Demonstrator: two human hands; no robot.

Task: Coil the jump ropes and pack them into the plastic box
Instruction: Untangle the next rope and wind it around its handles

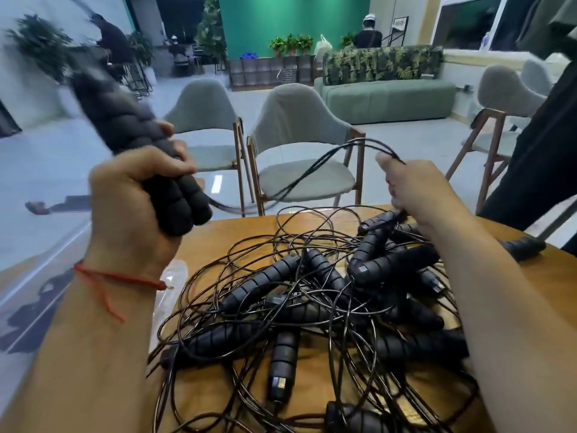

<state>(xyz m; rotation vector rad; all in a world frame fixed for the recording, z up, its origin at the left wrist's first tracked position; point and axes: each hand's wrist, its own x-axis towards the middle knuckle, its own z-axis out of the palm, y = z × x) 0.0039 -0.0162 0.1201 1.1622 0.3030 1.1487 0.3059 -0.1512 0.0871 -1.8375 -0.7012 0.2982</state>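
While left grip [137, 198] clenches two handles [184, 201], right grip [412, 189] pinching cord [307, 173] above pile [312, 307]: cord likely snags, drags pile.

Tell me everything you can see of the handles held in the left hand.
The two handles are black, ribbed, seemingly soft foam. The left hand grips them side by side around the middle, raised over the wooden table at its left corner, clear of the tangled pile. They tilt: rounded ends down, upper ends up-left, motion-blurred. A thin black cord seems to run from them to the right hand, which pinches it.
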